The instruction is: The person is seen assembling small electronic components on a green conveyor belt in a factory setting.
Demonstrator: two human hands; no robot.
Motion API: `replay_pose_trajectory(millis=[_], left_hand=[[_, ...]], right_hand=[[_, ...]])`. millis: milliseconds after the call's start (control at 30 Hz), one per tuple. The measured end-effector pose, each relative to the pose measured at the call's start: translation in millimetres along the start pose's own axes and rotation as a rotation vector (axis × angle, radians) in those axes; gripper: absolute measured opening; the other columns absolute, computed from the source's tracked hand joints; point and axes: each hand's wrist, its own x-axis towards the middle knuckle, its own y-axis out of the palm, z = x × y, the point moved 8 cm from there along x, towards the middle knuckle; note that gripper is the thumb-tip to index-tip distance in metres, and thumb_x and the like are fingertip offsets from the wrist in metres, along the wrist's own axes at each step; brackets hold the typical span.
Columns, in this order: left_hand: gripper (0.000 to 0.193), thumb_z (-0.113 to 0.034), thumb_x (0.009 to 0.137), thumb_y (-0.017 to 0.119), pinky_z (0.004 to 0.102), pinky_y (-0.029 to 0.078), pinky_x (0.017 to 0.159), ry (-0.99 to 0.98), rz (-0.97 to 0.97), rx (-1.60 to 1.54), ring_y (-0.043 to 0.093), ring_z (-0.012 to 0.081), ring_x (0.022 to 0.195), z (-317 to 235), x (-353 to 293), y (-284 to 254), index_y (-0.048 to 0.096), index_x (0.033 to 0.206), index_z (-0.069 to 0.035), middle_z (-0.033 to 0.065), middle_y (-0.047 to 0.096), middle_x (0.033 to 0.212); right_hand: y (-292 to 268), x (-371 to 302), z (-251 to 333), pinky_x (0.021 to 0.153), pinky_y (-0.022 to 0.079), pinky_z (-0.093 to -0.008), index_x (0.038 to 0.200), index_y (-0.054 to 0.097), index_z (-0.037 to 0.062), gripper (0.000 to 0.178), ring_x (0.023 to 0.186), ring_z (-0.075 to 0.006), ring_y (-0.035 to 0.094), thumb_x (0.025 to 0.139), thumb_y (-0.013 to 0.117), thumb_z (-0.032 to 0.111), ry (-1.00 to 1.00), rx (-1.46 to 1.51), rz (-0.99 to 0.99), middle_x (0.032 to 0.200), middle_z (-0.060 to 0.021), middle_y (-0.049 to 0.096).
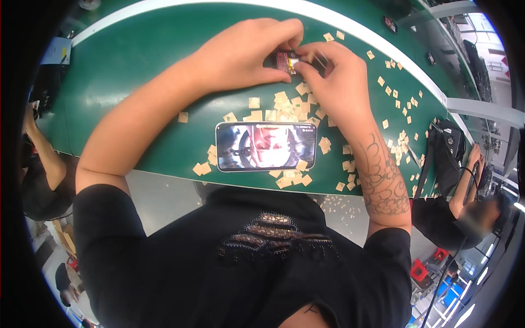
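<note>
Near the far side of the green table, my left hand [246,52] curls its thumb and fingers around a small reddish piece [283,61] with yellow and white parts, which looks like a little circuit board. My right hand [342,74] meets it from the other side, thumb and forefinger pinched at the board's edge. A thin shiny sliver shows between the right fingers, too blurred to name. Below the hands a smartphone [266,165] lies flat with its screen lit, among many small cream-coloured squares [284,112].
More cream squares [402,145] are strewn across the right side of the green table [136,41]. A black bag [445,147] lies at the right, beside a seated person [445,218]. Another person's arm [49,156] shows at the left. White rails [229,4] border the far edge.
</note>
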Motion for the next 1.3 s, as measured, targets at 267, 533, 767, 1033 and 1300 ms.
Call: replay_pose_trajectory(millis=[267, 533, 767, 1033, 1300], left_hand=[[0.044, -0.006, 0.081, 0.087, 0.0346, 0.055, 0.078, 0.210, -0.151, -0.003, 0.067, 0.0255, 0.093, -19.9, -0.3, -7.8, 0.062, 0.117, -0.004, 0.0094, 0.067, 0.102], [0.025, -0.003, 0.095, 0.073, 0.0303, 0.048, 0.067, -0.129, 0.004, -0.240, 0.060, 0.0170, 0.076, 2.1, 14.5, 4.6, 0.062, 0.118, -0.004, 0.0060, 0.065, 0.087], [0.026, -0.009, 0.095, 0.071, 0.0411, 0.056, 0.077, -0.240, -0.183, -0.091, 0.072, 0.0313, 0.089, 53.2, 70.6, -17.3, 0.065, 0.119, -0.003, 0.0182, 0.072, 0.097], [0.040, -0.031, 0.090, 0.079, 0.0445, 0.057, 0.099, -0.268, -0.072, 0.220, 0.073, 0.0332, 0.109, 127.0, 153.0, 7.8, 0.072, 0.125, -0.013, 0.0147, 0.075, 0.118], [0.070, -0.032, 0.086, 0.081, 0.0539, 0.048, 0.109, -0.246, 0.130, 0.590, 0.056, 0.0455, 0.126, 157.5, 113.5, -72.1, 0.055, 0.149, -0.015, 0.0233, 0.060, 0.129]], right_hand=[[3.5, -3.7, -24.3, 0.058, 0.038, -0.0204, 0.115, 0.072, -0.0030, 0.022, 0.066, 0.0011, 0.046, 0.093, 0.075, 0.000, 0.222, 0.528, 0.091, 0.085, 0.0020, 0.068], [1.3, 0.8, -29.3, 0.061, 0.046, -0.0250, 0.112, 0.072, 0.0000, 0.020, 0.065, -0.0056, 0.055, 0.094, 0.076, 0.007, 0.157, 0.500, 0.001, 0.087, -0.0044, 0.072], [-22.0, 2.7, -19.1, 0.074, 0.056, -0.0408, 0.123, 0.070, 0.0055, 0.034, 0.081, -0.0289, 0.068, 0.093, 0.078, 0.021, 0.051, 0.174, -0.169, 0.093, -0.0126, 0.070], [-15.6, -4.9, -22.4, 0.079, 0.055, -0.0441, 0.107, 0.069, 0.0029, 0.010, 0.085, -0.0380, 0.068, 0.101, 0.062, 0.005, -0.089, 0.195, -0.097, 0.095, -0.0173, 0.068], [-21.7, 8.6, -30.3, 0.072, 0.052, -0.0279, 0.103, 0.071, -0.0022, 0.014, 0.073, -0.0139, 0.063, 0.104, 0.067, 0.011, -0.038, 0.171, -0.074, 0.083, -0.0091, 0.070]])
